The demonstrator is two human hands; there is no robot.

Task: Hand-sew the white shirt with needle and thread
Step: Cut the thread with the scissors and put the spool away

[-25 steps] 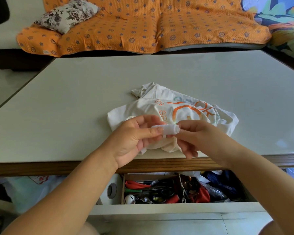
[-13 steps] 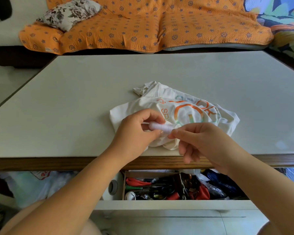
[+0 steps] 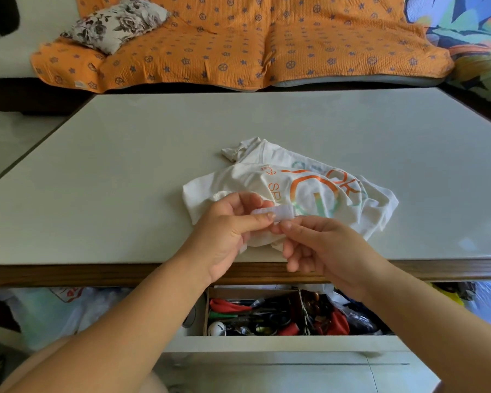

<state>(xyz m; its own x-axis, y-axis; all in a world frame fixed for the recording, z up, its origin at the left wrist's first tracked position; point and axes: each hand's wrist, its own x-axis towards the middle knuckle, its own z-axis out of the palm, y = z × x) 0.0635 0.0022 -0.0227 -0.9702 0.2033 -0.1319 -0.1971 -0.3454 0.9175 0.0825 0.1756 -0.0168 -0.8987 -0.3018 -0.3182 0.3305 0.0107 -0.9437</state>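
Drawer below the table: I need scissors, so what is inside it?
A jumble of tools: red handles, a green handle, a white ball, dark looped handles that may be scissors. The right forearm and table edge cover the rest.

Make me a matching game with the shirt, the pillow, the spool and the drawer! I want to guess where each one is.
Things:
1. shirt
2. pillow
3. spool
4. drawer

Places:
A. lying on the orange sofa cover
B. pinched in the left hand
C. pulled open below the table edge
D. crumpled on the table

Pairs: 1-D, 2-A, 3-B, 4-C.
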